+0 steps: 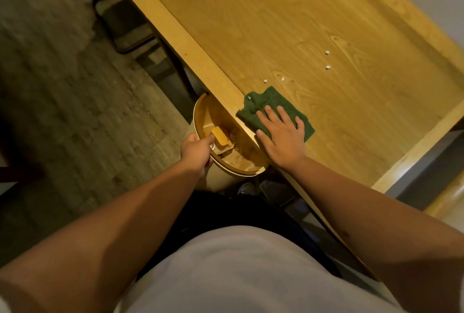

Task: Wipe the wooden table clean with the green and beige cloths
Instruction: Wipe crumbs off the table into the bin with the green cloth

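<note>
Two hands share this step: your right hand (281, 134) presses flat, fingers straight, on the green cloth (271, 109) at the near edge of the worktop (326, 23), and your left hand (195, 148) has its grip closed on the bin (226, 164) rim, just below that edge. Sweep the crumbs (327, 60) toward the bin slowly. No beige cloth is visible.

No text, label, brand, number or sign is showing legibly anywhere in the view.
</note>
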Motion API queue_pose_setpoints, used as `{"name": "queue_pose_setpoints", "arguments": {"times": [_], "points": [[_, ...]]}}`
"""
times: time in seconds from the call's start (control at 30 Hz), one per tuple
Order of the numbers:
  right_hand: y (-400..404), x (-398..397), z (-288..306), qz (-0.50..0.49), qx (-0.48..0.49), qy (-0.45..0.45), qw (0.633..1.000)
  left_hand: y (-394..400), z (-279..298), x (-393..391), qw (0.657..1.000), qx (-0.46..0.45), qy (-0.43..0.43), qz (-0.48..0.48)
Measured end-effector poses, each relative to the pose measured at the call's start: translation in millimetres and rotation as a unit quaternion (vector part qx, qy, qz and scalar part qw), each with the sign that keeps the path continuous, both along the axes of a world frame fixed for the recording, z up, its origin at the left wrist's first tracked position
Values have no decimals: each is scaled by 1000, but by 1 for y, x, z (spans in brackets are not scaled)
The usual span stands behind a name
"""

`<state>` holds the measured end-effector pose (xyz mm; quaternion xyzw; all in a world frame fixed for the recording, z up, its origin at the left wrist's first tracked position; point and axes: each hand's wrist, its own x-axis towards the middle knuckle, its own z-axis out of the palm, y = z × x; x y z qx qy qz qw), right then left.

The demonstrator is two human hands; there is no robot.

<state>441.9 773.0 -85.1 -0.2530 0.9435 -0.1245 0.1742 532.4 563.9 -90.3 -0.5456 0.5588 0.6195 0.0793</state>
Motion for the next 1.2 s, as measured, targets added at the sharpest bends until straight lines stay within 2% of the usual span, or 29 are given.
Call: {"name": "queue_pose_setpoints", "arguments": {"times": [0.43, 0.53, 0.67, 0.73, 0.8, 0.83, 0.93, 1.1, 1.2], "points": [[-37, 22, 5, 90, 2, -20, 996, -2, 8, 2, 999, 20, 26, 26], [-42, 22, 7, 80, -39, -58, 994, 0, 10, 2, 999, 14, 36, 34], [-48, 11, 21, 4, -109, -175, 978, 0, 13, 2, 999, 11, 35, 26], [-48, 1, 33, -70, -160, -267, 948, 0, 14, 3, 999, 12, 26, 24], [-44, -9, 45, -162, -264, -366, 878, -1, 15, 2, 999, 9, 23, 29], [-40, -15, 50, -189, -297, -386, 852, -2, 16, 2, 999, 7, 24, 35], [-27, -29, 58, -246, -348, -410, 807, -1, 16, -1, 999, -8, 24, 41], [-7, -54, 64, -348, -453, -444, 690, -2, 12, -10, 999, -9, 15, 37], [14, -75, 74, -376, -477, -415, 677, -3, 9, -14, 999, -9, 15, 38]]}}
